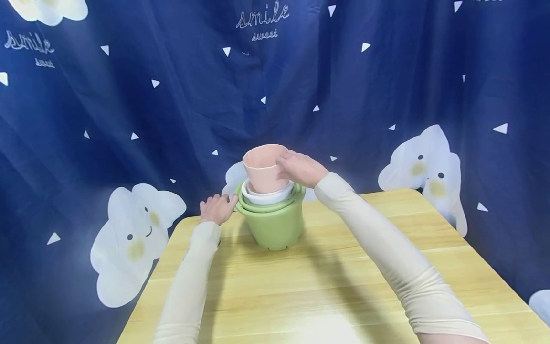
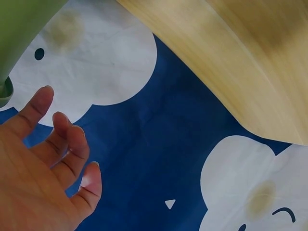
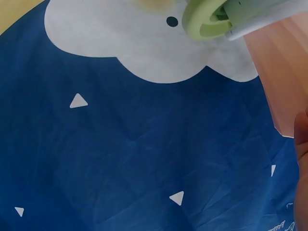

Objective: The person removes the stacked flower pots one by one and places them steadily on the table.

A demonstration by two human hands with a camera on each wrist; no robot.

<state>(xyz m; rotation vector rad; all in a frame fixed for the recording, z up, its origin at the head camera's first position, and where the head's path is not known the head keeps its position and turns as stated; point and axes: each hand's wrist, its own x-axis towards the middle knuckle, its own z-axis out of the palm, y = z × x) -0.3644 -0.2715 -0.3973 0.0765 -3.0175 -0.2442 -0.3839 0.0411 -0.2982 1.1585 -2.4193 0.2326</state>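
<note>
A stack of nested flowerpots stands upright near the table's far edge. The outermost is a large green flowerpot (image 1: 276, 227), with another green rim inside it. White flowerpots (image 1: 267, 196) sit within those, and a pink flowerpot (image 1: 265, 179) rises from the middle, its lower part hidden. My right hand (image 1: 304, 169) pinches the pink flowerpot's right rim, fingers over the edge and thumb outside. At the green rim's left side, my left hand (image 1: 216, 209) has its thumb right at the edge; its other fingers are loosely bent around nothing in the left wrist view.
The stack rests on a light wooden table (image 1: 275, 296) with rounded far corners. Directly behind it hangs a dark blue curtain (image 1: 193, 110) printed with white clouds and triangles.
</note>
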